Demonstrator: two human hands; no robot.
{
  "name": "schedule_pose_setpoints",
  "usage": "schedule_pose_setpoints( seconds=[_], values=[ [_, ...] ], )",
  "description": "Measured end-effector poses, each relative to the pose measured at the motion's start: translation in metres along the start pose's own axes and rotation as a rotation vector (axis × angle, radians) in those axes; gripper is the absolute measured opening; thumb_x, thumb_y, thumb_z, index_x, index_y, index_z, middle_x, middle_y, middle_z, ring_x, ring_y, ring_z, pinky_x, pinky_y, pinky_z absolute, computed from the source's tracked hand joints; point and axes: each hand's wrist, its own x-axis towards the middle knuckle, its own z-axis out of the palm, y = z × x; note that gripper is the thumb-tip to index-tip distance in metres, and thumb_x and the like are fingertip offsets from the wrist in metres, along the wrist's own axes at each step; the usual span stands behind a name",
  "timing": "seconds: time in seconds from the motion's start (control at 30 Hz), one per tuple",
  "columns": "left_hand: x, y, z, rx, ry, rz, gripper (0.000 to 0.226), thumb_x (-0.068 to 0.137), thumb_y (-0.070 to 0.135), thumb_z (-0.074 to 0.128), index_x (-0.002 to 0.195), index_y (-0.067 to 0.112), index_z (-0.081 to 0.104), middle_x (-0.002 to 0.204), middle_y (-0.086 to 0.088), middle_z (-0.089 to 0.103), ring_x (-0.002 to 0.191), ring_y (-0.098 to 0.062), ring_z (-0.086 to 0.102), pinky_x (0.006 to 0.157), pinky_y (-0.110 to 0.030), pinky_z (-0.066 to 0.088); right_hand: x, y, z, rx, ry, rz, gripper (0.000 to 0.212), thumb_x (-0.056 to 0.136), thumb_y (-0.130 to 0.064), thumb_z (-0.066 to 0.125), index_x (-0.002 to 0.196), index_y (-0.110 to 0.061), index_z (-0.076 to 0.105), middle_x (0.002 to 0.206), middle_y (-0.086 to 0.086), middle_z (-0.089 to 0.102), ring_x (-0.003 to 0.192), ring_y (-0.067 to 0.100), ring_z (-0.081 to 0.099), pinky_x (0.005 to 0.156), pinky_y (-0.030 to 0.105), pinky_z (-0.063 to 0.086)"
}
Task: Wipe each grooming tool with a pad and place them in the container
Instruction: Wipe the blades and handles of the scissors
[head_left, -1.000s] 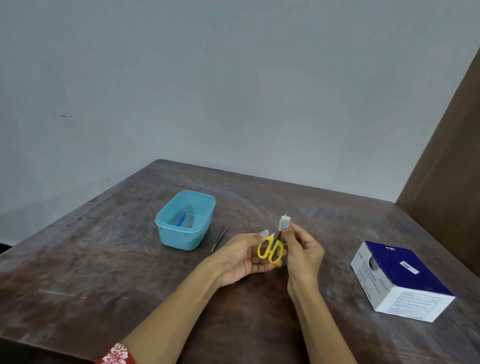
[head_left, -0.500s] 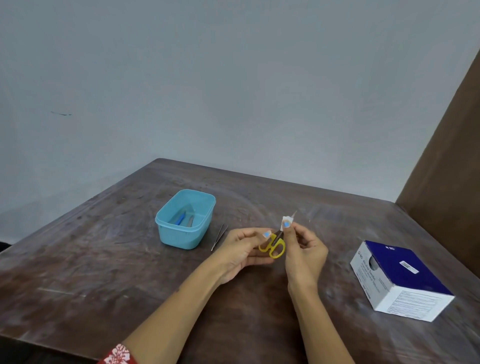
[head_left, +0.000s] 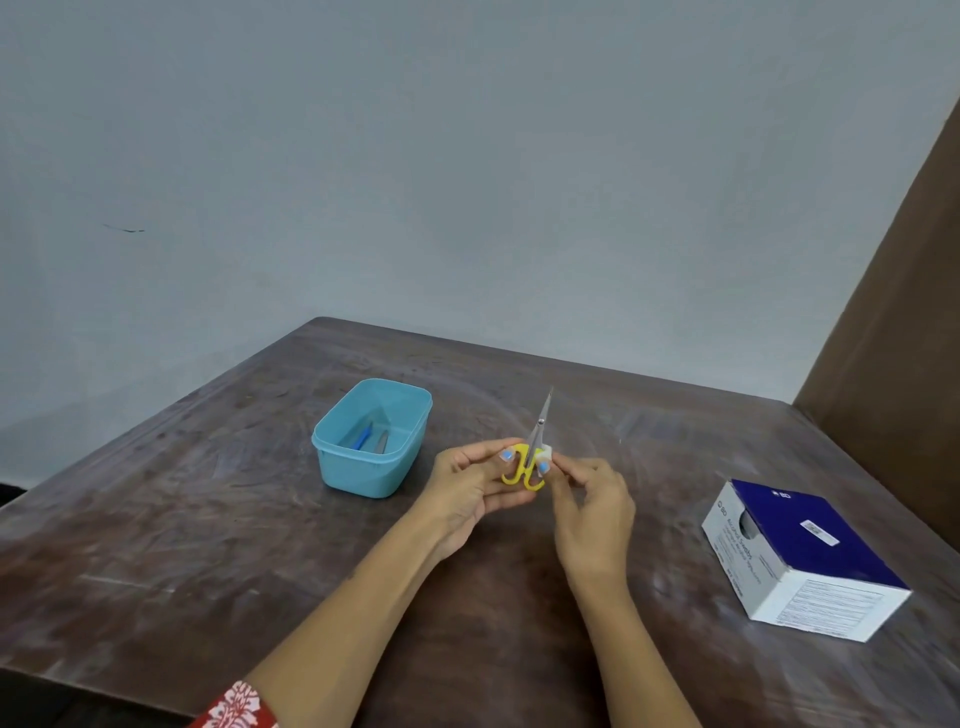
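Small scissors (head_left: 539, 425) with yellow handles point their closed blades up and away over the middle of the table. My left hand (head_left: 470, 493) grips the yellow handles from the left. My right hand (head_left: 592, 514) pinches a small white pad (head_left: 546, 453) against the base of the blades, just above the handles. To the left stands a teal plastic container (head_left: 363, 480) with a blue tool (head_left: 362, 437) and a thin metal tool (head_left: 383, 441) lying inside.
A blue and white cardboard box (head_left: 800, 556) sits at the right of the worn brown table (head_left: 208, 519). A brown panel (head_left: 893, 364) rises at the far right. A grey wall backs the table.
The pad in my right hand slid from the tips of the blades down to their base, leaving the blades bare. Both hands lifted slightly and the scissors now stand more upright.
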Motion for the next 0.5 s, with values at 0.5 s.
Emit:
schedule_pose_setpoints(
  seconds=[0.5],
  values=[
    [0.0055,-0.0085,0.0005,0.451,0.151,0.285,0.021,0.087,0.003,0.059,0.106,0.006,0.068,0.097,-0.007,0.071,0.088,-0.011,0.067,0.082,-0.022,0.055,-0.0022,-0.0039,0.0011,-0.037,0.091,0.003,0.013,0.085,-0.017,0.066,0.095,-0.019,0.074,0.080,-0.006,0.056,0.074,0.019,0.058,0.073,0.041,0.048]
  ],
)
